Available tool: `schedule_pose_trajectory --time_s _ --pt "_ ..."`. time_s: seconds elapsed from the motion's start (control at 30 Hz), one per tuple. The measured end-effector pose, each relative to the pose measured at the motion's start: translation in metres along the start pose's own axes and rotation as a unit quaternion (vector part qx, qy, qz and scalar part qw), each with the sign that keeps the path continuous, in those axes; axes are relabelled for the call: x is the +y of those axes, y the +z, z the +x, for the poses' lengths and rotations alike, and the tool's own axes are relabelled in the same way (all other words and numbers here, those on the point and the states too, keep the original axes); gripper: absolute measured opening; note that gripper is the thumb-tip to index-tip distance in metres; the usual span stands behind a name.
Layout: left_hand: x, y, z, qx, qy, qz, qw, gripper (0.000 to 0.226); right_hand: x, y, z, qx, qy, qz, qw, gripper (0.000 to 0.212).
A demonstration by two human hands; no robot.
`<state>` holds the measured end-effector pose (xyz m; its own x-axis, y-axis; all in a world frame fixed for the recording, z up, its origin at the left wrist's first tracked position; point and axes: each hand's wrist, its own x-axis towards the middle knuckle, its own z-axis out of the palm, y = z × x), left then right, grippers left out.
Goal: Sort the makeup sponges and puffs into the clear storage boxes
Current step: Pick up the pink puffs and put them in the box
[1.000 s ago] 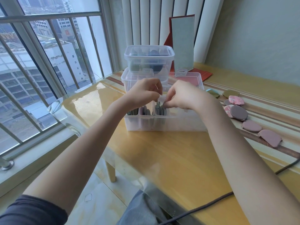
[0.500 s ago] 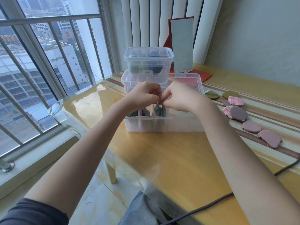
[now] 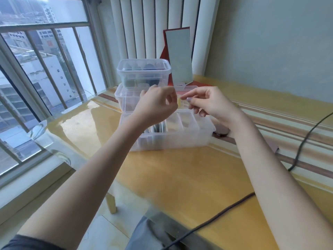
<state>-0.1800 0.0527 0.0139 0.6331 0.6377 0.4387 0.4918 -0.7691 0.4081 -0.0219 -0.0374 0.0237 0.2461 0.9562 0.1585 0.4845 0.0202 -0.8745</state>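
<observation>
A clear divided storage box stands on the table with its lid up. Dark puffs stand on edge in its left compartments; the right compartments look bare. Both hands are raised above the box. My left hand and my right hand pinch a small pale translucent piece between their fingertips; it is blurred and I cannot tell what it is. A brownish puff on the table shows partly behind my right wrist.
Two more clear boxes are stacked behind, the top box holding dark sponges over a lower box. A standing mirror leans at the back. A dark cable runs over the table's right side. The window rail is at the left.
Both hands have risen out of the box's compartments and now hold a small translucent piece above it. The view has shifted, so the puffs on the right are mostly behind my right arm.
</observation>
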Motion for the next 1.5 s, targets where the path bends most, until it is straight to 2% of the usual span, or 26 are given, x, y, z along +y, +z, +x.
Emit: schedule_pose_trajectory --time_s 0.07,0.13,0.23,0.3,0.37,0.43,0.5,0.57,0.6,0.67,0.7,0.77,0.8,0.87,0.9,0.97,1.03,1.1,1.13,1.2,1.23,1.3,1.37,1.4,1.47,1.5 --pt "0.032 0.011 0.006 0.014 0.046 0.034 0.998 0.011 0.019 -0.02 -0.007 0.04 0.03 0.033 0.998 0.024" --pt "0.061 0.026 0.012 -0.019 0.1 0.081 0.992 0.014 0.039 -0.034 -0.015 0.093 0.062 0.032 0.993 0.029" --pt "0.098 0.052 0.018 -0.102 0.174 0.222 0.954 0.021 0.062 -0.05 -0.027 0.16 0.09 -0.036 0.982 0.029" --pt "0.12 0.077 0.017 -0.149 0.191 0.279 0.929 0.027 0.073 -0.057 -0.03 0.16 0.094 -0.119 0.975 0.027" --pt "0.138 0.109 0.013 -0.205 0.157 0.296 0.92 0.04 0.09 -0.065 -0.026 0.133 0.122 -0.155 0.971 0.028" --pt "0.148 0.137 0.011 -0.277 0.065 0.336 0.898 0.056 0.105 -0.073 -0.023 0.059 0.136 -0.233 0.961 0.027" --pt "0.15 0.153 0.013 -0.319 -0.032 0.329 0.888 0.059 0.117 -0.077 -0.02 0.004 0.114 -0.298 0.948 0.025" --pt "0.138 0.17 0.011 -0.258 -0.063 0.282 0.922 0.047 0.12 -0.08 -0.02 0.022 0.085 -0.266 0.96 0.023" --pt "0.131 0.174 0.011 -0.191 -0.047 0.259 0.946 0.045 0.119 -0.082 -0.021 0.039 0.076 -0.247 0.965 0.024" --pt "0.119 0.177 0.008 -0.142 -0.02 0.206 0.968 0.042 0.12 -0.089 -0.023 0.066 0.072 -0.209 0.973 0.027" --pt "0.115 0.177 0.014 -0.126 -0.023 0.135 0.983 0.043 0.121 -0.093 -0.022 0.072 0.075 -0.185 0.977 0.03" --pt "0.118 0.158 0.018 -0.084 -0.107 -0.022 0.99 0.044 0.117 -0.098 -0.024 0.098 0.084 -0.164 0.978 0.041" --pt "0.119 0.156 0.02 -0.019 -0.103 -0.081 0.991 0.049 0.118 -0.099 -0.024 0.125 0.082 -0.163 0.975 0.043" --pt "0.124 0.156 0.019 -0.005 -0.143 -0.263 0.954 0.047 0.123 -0.1 -0.022 0.199 0.071 -0.147 0.966 0.034" --pt "0.125 0.156 0.017 0.018 -0.193 -0.347 0.917 0.04 0.124 -0.099 -0.021 0.234 0.065 -0.13 0.961 0.026" --pt "0.125 0.157 0.016 0.066 -0.264 -0.417 0.867 0.029 0.123 -0.098 -0.02 0.262 0.031 -0.055 0.963 0.018" --pt "0.125 0.157 0.024 0.055 -0.346 -0.507 0.788 0.017 0.12 -0.092 -0.019 0.239 0.0 0.01 0.971 0.023" --pt "0.122 0.158 0.032 0.041 -0.379 -0.644 0.664 0.011 0.118 -0.083 -0.021 0.18 -0.012 -0.018 0.983 0.037" --pt "0.121 0.159 0.034 0.029 -0.388 -0.683 0.618 0.017 0.119 -0.077 -0.021 0.147 -0.008 -0.047 0.988 0.042" --pt "0.12 0.158 0.034 0.034 -0.404 -0.7 0.588 0.008 0.123 -0.073 -0.02 0.103 0.023 -0.065 0.992 0.046" --pt "0.122 0.157 0.032 0.049 -0.397 -0.706 0.585 0.005 0.122 -0.075 -0.019 0.108 0.041 -0.033 0.993 0.045" --pt "0.124 0.157 0.029 0.067 -0.389 -0.691 0.605 0.027 0.12 -0.082 -0.013 0.175 0.05 -0.004 0.983 0.041" --pt "0.128 0.158 0.025 0.078 -0.363 -0.651 0.662 0.038 0.124 -0.089 -0.004 0.229 0.037 -0.116 0.966 0.035" --pt "0.129 0.16 0.022 0.091 -0.338 -0.624 0.699 0.04 0.129 -0.089 0.002 0.213 0.037 -0.176 0.96 0.036" --pt "0.13 0.164 0.019 0.118 -0.297 -0.547 0.774 0.041 0.144 -0.084 0.014 0.122 0.083 -0.273 0.951 0.037" --pt "0.13 0.164 0.019 0.128 -0.293 -0.512 0.797 0.039 0.152 -0.08 0.018 0.084 0.118 -0.307 0.941 0.035"
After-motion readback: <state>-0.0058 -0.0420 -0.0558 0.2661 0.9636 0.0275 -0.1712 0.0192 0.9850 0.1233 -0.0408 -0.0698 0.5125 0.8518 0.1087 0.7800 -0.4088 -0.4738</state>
